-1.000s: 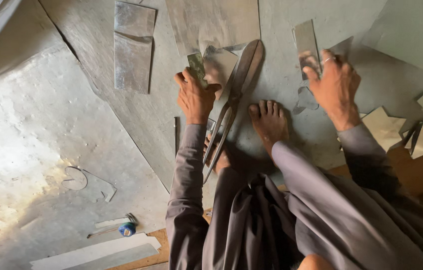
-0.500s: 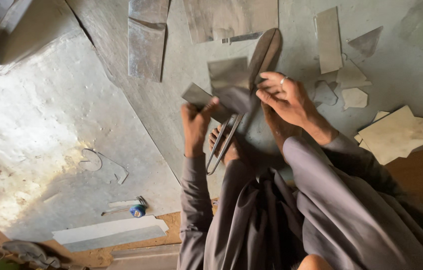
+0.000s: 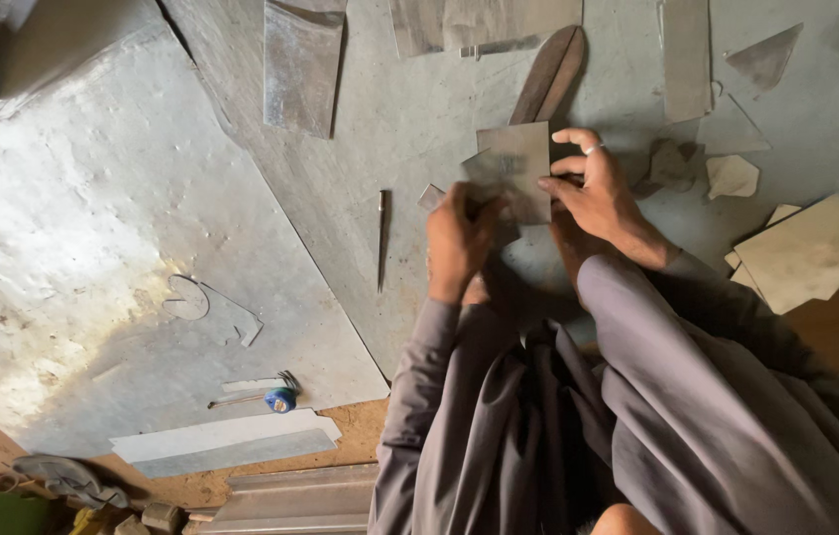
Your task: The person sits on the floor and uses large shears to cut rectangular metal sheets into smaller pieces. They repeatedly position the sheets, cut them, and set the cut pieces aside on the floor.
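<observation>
Both hands have shifted: left hand (image 3: 459, 238) and right hand (image 3: 593, 193) grip a metal piece (image 3: 513, 163), shears (image 3: 548, 74) beyond.

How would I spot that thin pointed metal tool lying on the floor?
Start at the big grey metal sheet covering the floor. Just beside the person's left hand lies a slim dark spike. Unlike the flat cut scraps around it, it is a narrow rod lying alone.

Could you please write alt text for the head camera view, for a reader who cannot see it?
Seen from above, a seated person in grey sleeves holds a small rectangular metal sheet piece between the left hand and right hand over a large grey metal sheet. Long metal shears lie beyond it, a thin pointed tool to the left, and offcuts to the right.
</observation>
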